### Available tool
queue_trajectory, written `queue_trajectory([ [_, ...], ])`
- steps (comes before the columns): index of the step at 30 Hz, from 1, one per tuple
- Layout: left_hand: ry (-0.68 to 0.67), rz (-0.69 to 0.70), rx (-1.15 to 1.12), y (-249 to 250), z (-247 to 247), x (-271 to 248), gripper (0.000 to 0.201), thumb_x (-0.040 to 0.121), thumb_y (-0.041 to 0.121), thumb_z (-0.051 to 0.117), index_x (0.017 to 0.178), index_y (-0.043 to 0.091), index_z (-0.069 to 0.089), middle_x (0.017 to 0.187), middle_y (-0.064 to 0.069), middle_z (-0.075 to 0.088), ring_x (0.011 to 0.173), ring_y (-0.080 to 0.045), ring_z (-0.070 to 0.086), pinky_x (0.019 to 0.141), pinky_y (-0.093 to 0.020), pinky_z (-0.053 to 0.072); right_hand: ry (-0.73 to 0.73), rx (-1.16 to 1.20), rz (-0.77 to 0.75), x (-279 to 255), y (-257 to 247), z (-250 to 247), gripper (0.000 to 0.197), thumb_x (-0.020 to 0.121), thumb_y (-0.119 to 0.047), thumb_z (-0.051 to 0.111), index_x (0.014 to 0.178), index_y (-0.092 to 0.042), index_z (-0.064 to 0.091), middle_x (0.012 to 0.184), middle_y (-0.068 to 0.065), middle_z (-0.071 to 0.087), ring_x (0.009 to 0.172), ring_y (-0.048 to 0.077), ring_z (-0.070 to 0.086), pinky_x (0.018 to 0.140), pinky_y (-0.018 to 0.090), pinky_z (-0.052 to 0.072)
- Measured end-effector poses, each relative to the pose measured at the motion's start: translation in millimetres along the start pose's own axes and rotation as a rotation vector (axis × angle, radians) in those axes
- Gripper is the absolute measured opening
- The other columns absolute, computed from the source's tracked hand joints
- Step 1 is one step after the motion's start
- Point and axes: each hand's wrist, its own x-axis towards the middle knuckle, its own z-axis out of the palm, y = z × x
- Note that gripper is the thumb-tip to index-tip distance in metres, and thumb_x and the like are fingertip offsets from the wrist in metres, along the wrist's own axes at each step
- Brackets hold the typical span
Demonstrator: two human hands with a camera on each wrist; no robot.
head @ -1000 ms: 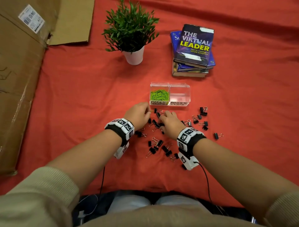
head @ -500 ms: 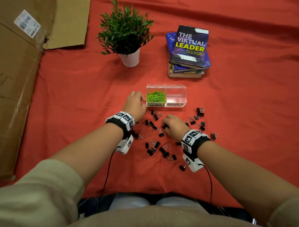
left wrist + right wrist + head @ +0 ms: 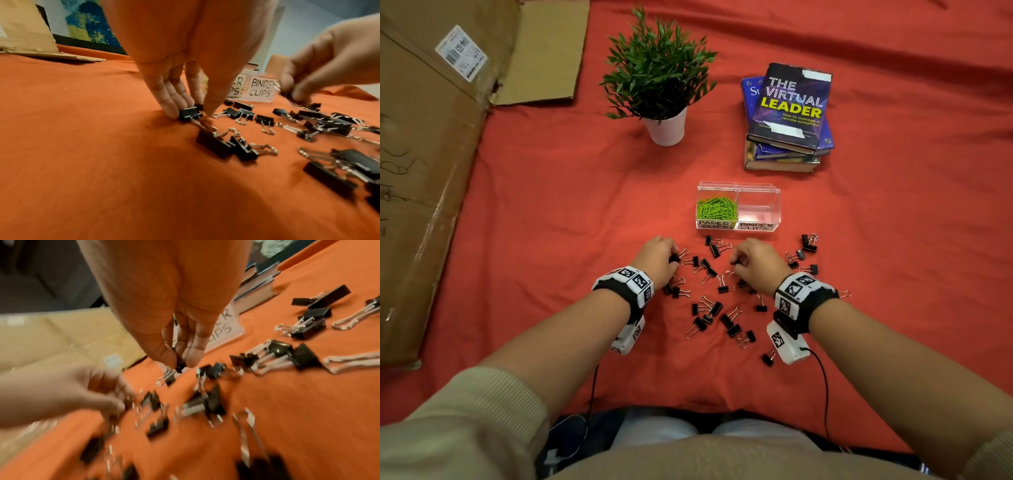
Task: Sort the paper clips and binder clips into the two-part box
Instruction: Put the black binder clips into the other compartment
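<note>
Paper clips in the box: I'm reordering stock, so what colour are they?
Bright green paper clips, filling the left compartment of the two-part box; clearest in the head view.

We see open red cloth (image 3: 558,212) left of the box (image 3: 738,205) and between it and the plant (image 3: 661,75) and books (image 3: 787,116); scattered binder clips (image 3: 709,308) crowd its near side.

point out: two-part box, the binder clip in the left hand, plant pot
two-part box (image 3: 758,222), head view, front wall of the binder-clips half.
binder clip (image 3: 188,113), left wrist view, black body between the fingertips.
plant pot (image 3: 667,130), head view, white side.
</note>
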Motion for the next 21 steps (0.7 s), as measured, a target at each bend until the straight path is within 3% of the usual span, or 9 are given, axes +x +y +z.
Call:
queue_trajectory([
  [3,0.031,0.043,-0.036,6.5,0.3,-3.6,0.023,0.082,0.023,0.063,0.104,0.016,0.059,0.104,-0.002,0.055,0.098,-0.02,0.054,0.09,-0.033,0.046,0.183,0.188,0.053,8.0,-5.5,-28.5,0.01,0.084,-0.003,0.061,0.086,-0.013,0.063,0.086,-0.003,0.06,0.075,0.009,0.058,0.066,0.013,0.047],
  [5,0.039,0.093,-0.055,15.6,1.7,-5.4,0.023,0.081,0.022,0.064,0.103,0.016,0.058,0.103,-0.001,0.057,0.097,-0.018,0.054,0.088,-0.03,0.046,0.327,0.203,0.072,20.5,-3.8,-48.0,0.011,0.082,-0.002,0.061,0.083,-0.012,0.062,0.084,-0.002,0.058,0.072,0.011,0.055,0.066,0.017,0.049],
  [7,0.027,0.145,-0.045,25.1,5.2,-5.8,0.022,0.081,0.019,0.064,0.102,0.014,0.057,0.104,-0.003,0.058,0.098,-0.02,0.055,0.087,-0.03,0.045,0.382,0.115,0.078,34.2,1.1,-60.6,0.011,0.081,0.001,0.057,0.085,-0.008,0.063,0.088,0.004,0.056,0.076,0.015,0.052,0.073,0.025,0.05],
  [10,0.006,0.167,0.024,35.0,12.7,-4.2,0.021,0.08,0.016,0.061,0.101,0.013,0.055,0.106,-0.005,0.057,0.101,-0.024,0.055,0.086,-0.034,0.046,0.329,0.003,0.085,46.3,9.4,-64.4,0.015,0.082,-0.001,0.055,0.094,-0.006,0.064,0.101,0.012,0.058,0.084,0.02,0.052,0.077,0.024,0.042],
  [14,-0.002,0.177,0.124,37.7,17.4,-3.9,0.024,0.079,0.009,0.056,0.103,0.011,0.051,0.108,-0.007,0.056,0.103,-0.027,0.056,0.082,-0.038,0.047,0.284,-0.051,0.001,33.9,8.0,-52.2,0.016,0.086,-0.01,0.058,0.101,-0.014,0.062,0.111,0.003,0.054,0.103,0.019,0.055,0.088,0.024,0.045],
  [16,-0.006,0.203,0.136,36.5,18.0,-3.4,0.026,0.078,0.005,0.054,0.103,0.011,0.051,0.109,-0.007,0.057,0.104,-0.028,0.056,0.085,-0.04,0.049,0.16,-0.108,-0.032,19.7,9.5,-36.3,0.02,0.087,-0.01,0.057,0.105,-0.016,0.061,0.111,-0.003,0.052,0.102,0.015,0.055,0.091,0.024,0.048],
  [19,-0.014,0.202,0.132,35.0,17.2,-3.2,0.023,0.079,0.008,0.054,0.101,0.012,0.049,0.108,-0.007,0.058,0.104,-0.028,0.056,0.084,-0.041,0.049,-0.084,-0.27,-0.096,2.9,21.2,-9.4,0.037,0.084,-0.007,0.057,0.12,-0.017,0.057,0.119,0.002,0.051,0.112,0.02,0.049,0.096,0.036,0.048],
  [21,-0.011,0.194,0.112,34.5,16.2,-3.2,0.021,0.08,0.013,0.056,0.101,0.013,0.05,0.106,-0.007,0.058,0.099,-0.028,0.057,0.082,-0.04,0.049,-0.141,-0.36,-0.129,-1.7,29.0,0.1,0.041,0.086,-0.011,0.057,0.127,-0.017,0.054,0.123,0.004,0.05,0.115,0.024,0.046,0.097,0.042,0.046],
])
